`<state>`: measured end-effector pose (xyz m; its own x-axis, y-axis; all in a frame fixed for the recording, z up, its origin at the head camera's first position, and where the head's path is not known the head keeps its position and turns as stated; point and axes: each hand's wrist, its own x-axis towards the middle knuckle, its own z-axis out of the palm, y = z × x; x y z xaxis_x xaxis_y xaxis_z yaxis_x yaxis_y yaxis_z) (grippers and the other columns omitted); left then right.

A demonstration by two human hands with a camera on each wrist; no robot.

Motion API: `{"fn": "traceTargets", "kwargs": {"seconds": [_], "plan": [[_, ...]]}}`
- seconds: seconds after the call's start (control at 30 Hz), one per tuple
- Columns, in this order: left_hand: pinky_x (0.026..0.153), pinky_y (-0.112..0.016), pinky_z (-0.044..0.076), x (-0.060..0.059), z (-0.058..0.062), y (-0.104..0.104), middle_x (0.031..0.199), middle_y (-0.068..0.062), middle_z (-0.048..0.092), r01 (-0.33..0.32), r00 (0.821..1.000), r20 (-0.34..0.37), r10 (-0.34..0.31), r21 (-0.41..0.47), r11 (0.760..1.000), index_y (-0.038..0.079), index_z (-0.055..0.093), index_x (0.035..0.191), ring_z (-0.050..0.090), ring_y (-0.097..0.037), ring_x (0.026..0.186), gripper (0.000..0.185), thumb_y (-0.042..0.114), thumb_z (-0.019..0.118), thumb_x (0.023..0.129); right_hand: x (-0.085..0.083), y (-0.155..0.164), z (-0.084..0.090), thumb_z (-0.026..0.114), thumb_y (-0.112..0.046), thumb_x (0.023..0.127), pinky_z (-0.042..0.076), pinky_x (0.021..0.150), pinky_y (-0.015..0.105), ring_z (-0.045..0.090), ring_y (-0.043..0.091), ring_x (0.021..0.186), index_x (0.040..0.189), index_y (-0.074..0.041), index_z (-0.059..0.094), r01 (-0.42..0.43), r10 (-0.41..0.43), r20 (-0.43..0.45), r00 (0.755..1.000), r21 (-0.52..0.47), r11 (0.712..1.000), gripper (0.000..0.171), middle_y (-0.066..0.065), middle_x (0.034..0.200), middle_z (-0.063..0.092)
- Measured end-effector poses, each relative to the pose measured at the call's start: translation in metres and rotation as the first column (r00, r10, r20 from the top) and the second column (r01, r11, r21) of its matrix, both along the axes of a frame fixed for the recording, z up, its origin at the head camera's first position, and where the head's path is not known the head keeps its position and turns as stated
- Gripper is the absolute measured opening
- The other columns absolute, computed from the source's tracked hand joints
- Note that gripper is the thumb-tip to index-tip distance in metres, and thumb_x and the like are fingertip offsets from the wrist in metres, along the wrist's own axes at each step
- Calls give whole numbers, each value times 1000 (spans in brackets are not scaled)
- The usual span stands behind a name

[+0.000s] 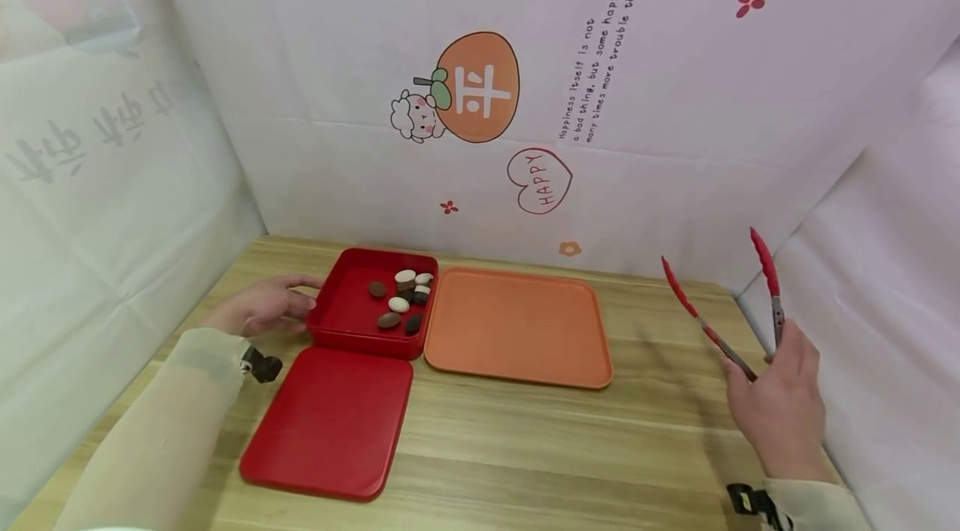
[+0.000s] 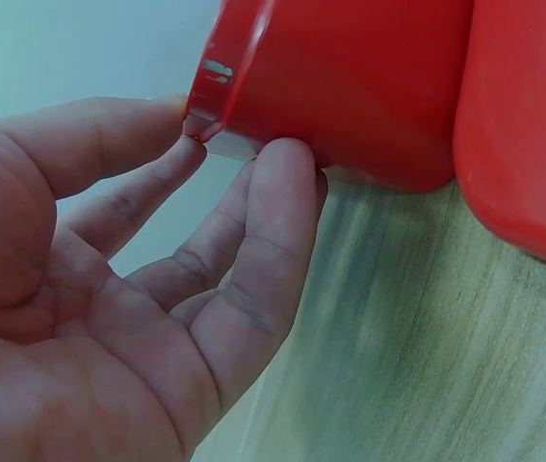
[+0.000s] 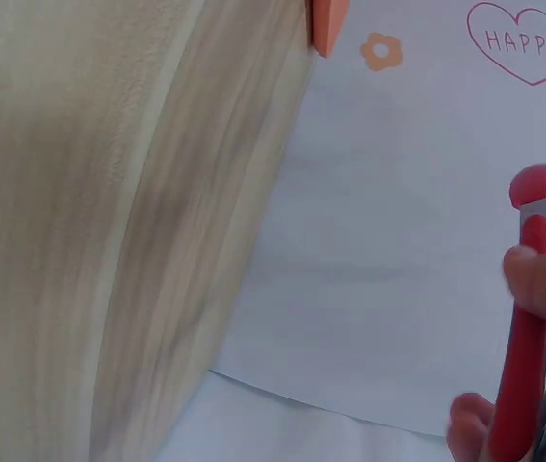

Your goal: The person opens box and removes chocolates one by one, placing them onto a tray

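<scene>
My left hand point(image 1: 270, 306) is at the left side of a square red box point(image 1: 360, 341), its fingertips touching the outer wall and rim. Several small oval brown, white and dark pieces, one an oval white piece point(image 1: 399, 305), lie in the right half of the box. In the left wrist view, the fingers reach loosely to the red wall point(image 2: 369, 106). Over at the right, my right hand point(image 1: 783, 402) grips red-tipped metal tongs point(image 1: 767, 264). The tongs' arms are spread wide, pointing up with nothing between them. A red handle part point(image 3: 521, 375) shows in the right wrist view.
A flat red lid point(image 1: 330, 423) lies in front of the box. Right beside the box is an orange tray point(image 1: 517, 327). Both rest on a wood-grain table point(image 1: 540, 456). White printed sheets point(image 1: 337, 81) stand at the back and both sides.
</scene>
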<state>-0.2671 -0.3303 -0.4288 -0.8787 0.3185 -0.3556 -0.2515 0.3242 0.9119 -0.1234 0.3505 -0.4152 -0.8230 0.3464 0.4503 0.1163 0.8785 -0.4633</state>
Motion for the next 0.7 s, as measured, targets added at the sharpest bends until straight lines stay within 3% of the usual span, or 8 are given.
{"fn": "traceTargets", "kwargs": {"seconds": [0.1, 0.33, 0.7], "plan": [[89, -45, 52, 0, 0, 0, 124, -24, 60, 3, 1000, -1, -3, 1, 1000, -1, 25, 154, 61, -31, 107, 61, 5, 54, 101, 1, -1, 1, 72, -21, 92, 40, 69, 67, 51, 50, 103, 159, -6, 13, -31, 31, -16, 999, 0, 1000, 90, 28, 153, 25], [87, -44, 52, -2, -3, -1, 124, -26, 60, -2, 1000, -1, 2, 7, 1000, -4, 25, 153, 62, -31, 105, 59, 4, 53, 102, 1, -2, 1, 73, -12, 91, 31, 93, 73, 30, 49, 137, 158, -6, 25, -93, 97, -95, 991, 43, 995, 83, 23, 158, 23], [88, -44, 52, -2, -3, -1, 126, -26, 58, -6, 1000, 2, 6, 6, 1000, -4, 26, 153, 62, -32, 107, 58, 4, 53, 102, -3, -15, 6, 81, -14, 82, 40, 83, 71, 42, 52, 129, 145, -3, 50, -150, 191, -159, 969, 241, 959, 71, 28, 154, 32]]}}
